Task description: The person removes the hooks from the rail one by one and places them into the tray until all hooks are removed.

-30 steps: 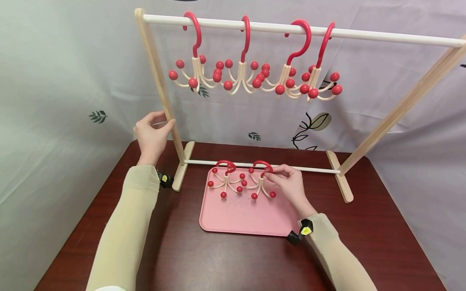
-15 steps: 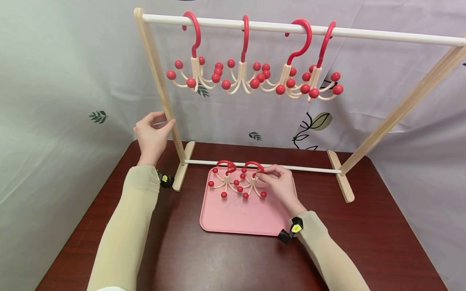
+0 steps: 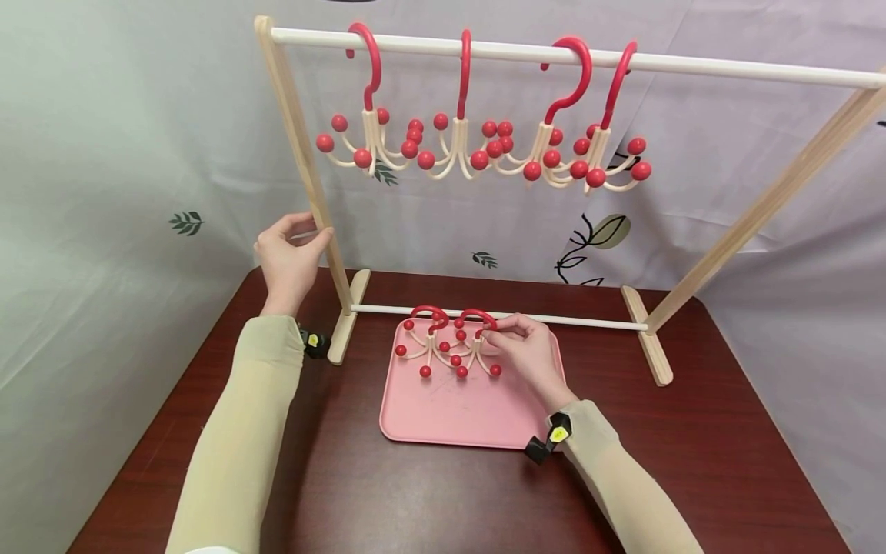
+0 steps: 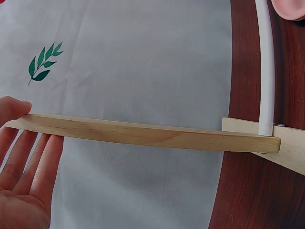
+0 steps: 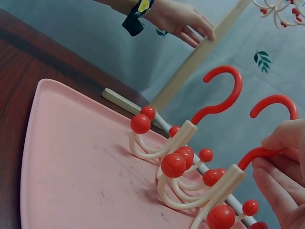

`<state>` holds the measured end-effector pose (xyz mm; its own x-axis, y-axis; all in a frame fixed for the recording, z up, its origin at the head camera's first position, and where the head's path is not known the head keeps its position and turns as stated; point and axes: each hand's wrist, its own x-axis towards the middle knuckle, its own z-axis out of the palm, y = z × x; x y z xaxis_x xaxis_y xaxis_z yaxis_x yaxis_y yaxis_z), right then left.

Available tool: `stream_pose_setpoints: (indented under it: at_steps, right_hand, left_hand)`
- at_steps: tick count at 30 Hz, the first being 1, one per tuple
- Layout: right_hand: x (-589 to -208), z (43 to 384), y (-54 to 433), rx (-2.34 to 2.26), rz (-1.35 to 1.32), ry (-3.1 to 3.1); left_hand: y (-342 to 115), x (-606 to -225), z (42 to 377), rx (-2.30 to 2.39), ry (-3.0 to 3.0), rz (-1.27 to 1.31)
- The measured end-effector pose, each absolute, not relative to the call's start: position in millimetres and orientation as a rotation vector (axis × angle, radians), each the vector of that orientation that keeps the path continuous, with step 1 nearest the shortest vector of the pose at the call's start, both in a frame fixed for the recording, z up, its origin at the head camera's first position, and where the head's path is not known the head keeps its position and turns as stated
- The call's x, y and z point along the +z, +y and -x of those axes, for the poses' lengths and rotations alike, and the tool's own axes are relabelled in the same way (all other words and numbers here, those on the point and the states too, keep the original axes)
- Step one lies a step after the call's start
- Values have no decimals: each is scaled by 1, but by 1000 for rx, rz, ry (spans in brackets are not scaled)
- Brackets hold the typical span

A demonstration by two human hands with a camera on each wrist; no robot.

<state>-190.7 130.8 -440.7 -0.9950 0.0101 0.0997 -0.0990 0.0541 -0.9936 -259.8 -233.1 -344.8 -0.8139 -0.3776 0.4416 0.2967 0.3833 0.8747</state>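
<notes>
Beyond illegible yellow labels point(image 3: 559, 434), a red-hooked cream hanger point(image 5: 230, 183) was pinched by the right hand point(image 3: 526, 352), a pale wooden post point(image 4: 143, 133) by the left hand point(image 3: 286, 258).

Long sleeves, plain cloth: left sleeve point(image 3: 238, 431) pale yellow, right sleeve point(image 3: 616, 465) nearer cream, both creased at the cuffs. Left hand point(image 3: 287, 258) and right hand point(image 3: 533, 354) bare. Black blocky left wrist device point(image 3: 314, 342) and right wrist device point(image 3: 557, 432), yellow patch on each. White curved bit point(image 3: 211, 549) by left sleeve, unclear.
</notes>
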Motion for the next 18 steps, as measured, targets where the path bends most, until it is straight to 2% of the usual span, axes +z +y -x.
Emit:
stream_pose_setpoints:
  at_steps: [10, 18]
  right_hand:
    - [-436, 188, 136, 2081, -120, -2275]
    - [-413, 193, 161, 2145, -286, -2051]
  left_hand:
    - [-232, -344, 259, -1468, -2052, -71]
    - [-232, -343, 259, -1473, -2048, -69]
